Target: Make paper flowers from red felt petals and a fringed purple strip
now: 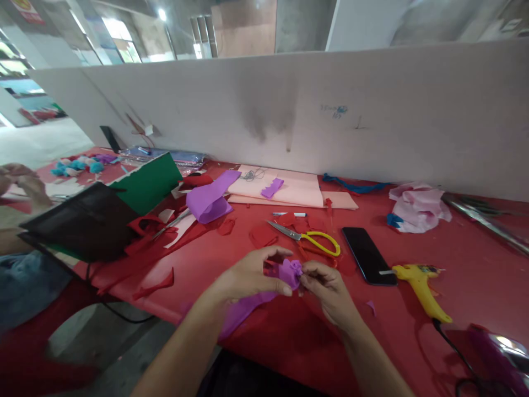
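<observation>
Over the front of the red table, my right hand (324,289) is closed, thumb and fingertips pinching a small purple flower (295,268) rolled from a thin, paper-like strip. My left hand (257,275) is curved around the flower's left side, thumb and fingers apart. Whether its fingertips touch the purple strip is hard to tell. A longer purple sheet (243,314) lies under my left wrist at the table edge. Just beyond my hands rest yellow-handled scissors (308,237), blades pointing left, among red scraps (263,237).
To the right lie a black phone (366,253) and a yellow glue gun (424,289) with its cord. Pink sheets (289,190), a folded purple sheet (209,198) and a pen (289,214) lie farther back. A dark bag (78,220) and another person's hand (20,179) are at left.
</observation>
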Demonstrator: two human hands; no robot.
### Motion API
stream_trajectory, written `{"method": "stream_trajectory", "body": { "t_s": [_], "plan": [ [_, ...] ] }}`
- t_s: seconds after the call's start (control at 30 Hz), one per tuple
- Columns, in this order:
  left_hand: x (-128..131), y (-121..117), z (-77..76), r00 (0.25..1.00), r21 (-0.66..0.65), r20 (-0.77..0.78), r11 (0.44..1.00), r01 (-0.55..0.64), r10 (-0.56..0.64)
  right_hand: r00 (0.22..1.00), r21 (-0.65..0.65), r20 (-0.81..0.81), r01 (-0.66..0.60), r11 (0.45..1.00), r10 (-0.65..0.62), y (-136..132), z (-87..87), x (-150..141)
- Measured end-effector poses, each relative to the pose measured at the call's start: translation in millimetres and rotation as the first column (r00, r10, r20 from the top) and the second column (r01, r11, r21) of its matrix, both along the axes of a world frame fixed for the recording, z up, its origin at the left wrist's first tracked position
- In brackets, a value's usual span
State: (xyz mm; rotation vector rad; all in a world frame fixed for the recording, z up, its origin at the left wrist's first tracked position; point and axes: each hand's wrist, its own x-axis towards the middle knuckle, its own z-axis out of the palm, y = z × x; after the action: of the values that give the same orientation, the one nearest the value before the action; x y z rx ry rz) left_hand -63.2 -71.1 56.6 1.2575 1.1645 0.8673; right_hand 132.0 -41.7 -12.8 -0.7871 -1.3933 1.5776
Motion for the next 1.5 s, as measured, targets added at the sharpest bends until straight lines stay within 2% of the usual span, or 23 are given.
{"method": "stream_trajectory", "body": {
  "t_s": [0.13, 0.3, 0.47, 0.63, 0.83, 1.0, 1.27, 1.5],
  "plan": [
    [13.1, -8.7, -7.2, 0.979, -0.063, 0.205, 0.998, -0.008, 0.02, 0.999, 0.046, 0.037, -0.015, 0.999, 0.014, -0.8, 4.6, 0.8],
    [8.5, -17.5, 2.5, 0.95, -0.071, 0.308, 0.997, -0.025, 0.046, 0.992, 0.062, 0.094, -0.092, 0.994, 0.086, -2.3, 9.0, -0.6],
    [7.8, -10.9, 11.7, 0.965, -0.054, 0.263, 0.999, -0.002, 0.016, 0.986, 0.041, 0.099, -0.136, 0.99, 0.132, -2.3, 5.6, 0.6],
    [7.5, -6.2, 6.8, 0.978, -0.057, 0.2, 0.997, -0.044, 0.055, 0.979, 0.038, 0.074, -0.193, 0.981, 0.189, -2.8, 3.4, 0.7],
    [5.8, -6.3, -9.8, 0.912, -0.085, 0.28, 0.954, -0.288, 0.3, 0.993, -0.013, 0.028, -0.114, 0.993, 0.114, -0.9, -3.4, -0.9],
    [5.0, -15.7, -17.8, 0.943, -0.19, 0.271, 0.971, -0.142, 0.191, 0.996, -0.068, -0.026, -0.089, 0.994, 0.087, -0.5, -4.9, -2.1],
    [25.9, -21.4, -25.5, 0.888, -0.283, 0.314, 0.926, -0.251, 0.337, 0.996, -0.039, -0.02, -0.092, 0.995, 0.091, 0.9, -4.7, -2.1],
    [38.3, -23.8, -28.7, 0.818, -0.299, 0.372, 0.89, -0.343, 0.44, 0.997, 0.032, 0.07, -0.04, 0.999, 0.038, 1.8, -3.1, -2.7]
  ]
}}
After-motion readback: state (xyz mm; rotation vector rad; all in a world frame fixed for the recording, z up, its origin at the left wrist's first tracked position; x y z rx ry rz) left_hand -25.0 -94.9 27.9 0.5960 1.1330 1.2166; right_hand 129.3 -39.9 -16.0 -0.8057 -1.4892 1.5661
